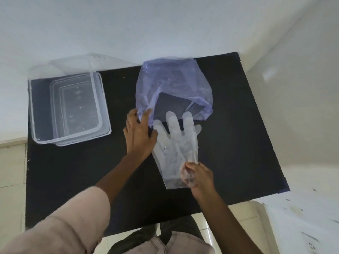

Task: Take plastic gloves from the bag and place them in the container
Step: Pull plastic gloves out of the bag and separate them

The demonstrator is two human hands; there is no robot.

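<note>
The right hand (199, 177), low and right of centre in the frame, pinches the cuff end of a glove (176, 143) between thumb and fingers, the thin film bunched where they close on it. From that pinch the glove stretches up the frame, flat and spread, its pale fingers fanned out and their tips lying over the open mouth of the bag (174, 88). The glove is clear, slightly milky plastic, creased along the palm, cut square at the cuff. The left hand (140, 132), just left of the glove at mid-frame, grips the bag's near left edge, the fingers curled over the film and the thumb beside the glove's thumb. The bag is thin, translucent, violet-tinted plastic, rounded and puffed at its far end, wrinkled near the mouth; a dark flat rectangular shape shows through it, though what it is cannot be told. All of this lies on a matt black table (238, 143). At the upper left of the frame, well apart from both hands, stands the container (102, 107), a clear rectangular plastic tub with rounded corners and a raised rim, open at the top. A pale pink sleeve (73, 226) covers the left upper arm at the lower left.
</note>
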